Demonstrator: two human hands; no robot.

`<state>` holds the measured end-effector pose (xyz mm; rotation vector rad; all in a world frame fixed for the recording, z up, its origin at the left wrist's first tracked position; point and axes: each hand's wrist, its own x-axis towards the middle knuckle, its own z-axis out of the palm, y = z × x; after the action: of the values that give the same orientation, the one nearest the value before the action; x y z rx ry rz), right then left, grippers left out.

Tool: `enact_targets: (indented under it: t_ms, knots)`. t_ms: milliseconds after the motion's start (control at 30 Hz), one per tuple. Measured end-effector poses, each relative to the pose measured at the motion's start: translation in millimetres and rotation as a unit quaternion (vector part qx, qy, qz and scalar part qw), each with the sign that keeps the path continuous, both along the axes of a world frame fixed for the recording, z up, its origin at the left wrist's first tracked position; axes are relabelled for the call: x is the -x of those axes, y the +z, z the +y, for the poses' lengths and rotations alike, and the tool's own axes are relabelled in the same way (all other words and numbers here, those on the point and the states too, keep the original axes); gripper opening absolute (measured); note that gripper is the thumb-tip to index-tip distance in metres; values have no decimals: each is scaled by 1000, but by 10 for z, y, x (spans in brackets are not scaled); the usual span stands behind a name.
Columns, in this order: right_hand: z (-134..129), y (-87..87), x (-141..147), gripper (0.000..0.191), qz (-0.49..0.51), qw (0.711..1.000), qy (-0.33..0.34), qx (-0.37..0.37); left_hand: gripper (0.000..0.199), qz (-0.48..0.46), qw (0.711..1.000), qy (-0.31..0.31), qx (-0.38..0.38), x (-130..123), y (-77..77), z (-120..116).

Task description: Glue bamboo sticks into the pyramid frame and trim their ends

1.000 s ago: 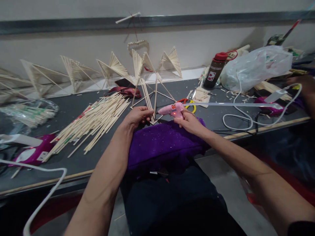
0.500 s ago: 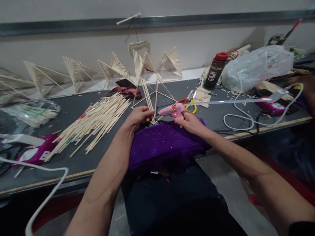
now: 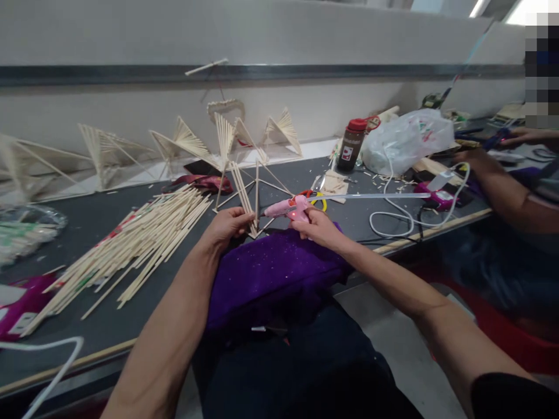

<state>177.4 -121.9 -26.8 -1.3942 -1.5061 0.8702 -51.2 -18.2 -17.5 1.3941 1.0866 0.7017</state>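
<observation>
My right hand [image 3: 315, 227] is wrapped round a pink hot glue gun [image 3: 283, 208], with a long clear glue stick [image 3: 371, 196] jutting from its back. The gun's nozzle points left at a small frame of thin wooden sticks [image 3: 243, 192] and is close to it; I cannot tell whether they touch. Thumb and fingers of my left hand [image 3: 229, 226] pinch the lower part of that frame from the left. Under both wrists lies a purple cloth [image 3: 275, 270] at the table edge. Scissors [image 3: 321, 201] with red and yellow handles lie behind the gun.
Loose wooden sticks [image 3: 148, 238] are heaped at left. Finished-looking twisted stick frames [image 3: 222, 137] line the wall. A dark bottle [image 3: 351, 145] with a red lid and a plastic bag [image 3: 408, 139] stand at right. White cable [image 3: 393, 227] loops nearby. A co-worker's hands [image 3: 480, 166] are far right.
My view has swung to the right and up, bringing the co-worker's arms into sight. Both hands keep their grips, and the glue gun's nozzle stays near the stick frame.
</observation>
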Motion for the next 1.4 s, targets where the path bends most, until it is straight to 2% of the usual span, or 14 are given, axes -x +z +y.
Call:
enact_targets:
  t_ms: [167,333,467,600,700,800,833,900,1000,1067,1133,1200,1267,1400]
  knots:
    - [101,138,-259,29,124,990,-70,-17,35,-4,1000,-10,5,7,11,-4]
    - [374,276,-748,25,152,971,-167,-74,34,12,1000,-9,2,3,34,-3]
    - [542,252,-1034,23,143,968,-204,-22,34,28,1000,-2,8,-5,45,-4]
    - [622,129,-1127,17,122,969,-208,49,32,30,1000,4,3,-11,48,-8]
    - [673,68,-1151,19,62,970,-226,67,31,19,1000,-5,2,-6,42,-16]
    - [695,78,-1173,30,-100,962,-235,93,29,9,1000,-4,-1,2,31,-32]
    - [688,98,-1172,36,-197,946,-234,104,28,10,1000,-8,-4,4,27,-39]
    - [640,159,-1137,47,-367,891,-241,116,26,13,1000,-8,-13,5,19,-47]
    - [488,290,-955,48,-494,823,-276,44,24,12,1000,-10,-11,2,4,-47]
    - [370,377,-729,41,-485,841,-238,-38,22,15,1000,-9,-12,-1,-8,-43]
    - [287,429,-439,30,-410,900,-124,-84,21,12,1000,-6,-14,-4,-16,-43]
    - [272,428,-133,23,-322,944,-2,-76,20,5,1000,-1,-14,-7,-17,-49]
    - [325,378,132,19,-268,960,61,-50,19,1,1000,-1,-10,-11,-12,-57]
    - [522,219,428,17,-213,971,110,-11,19,-3,1000,-4,-4,-15,-2,-64]
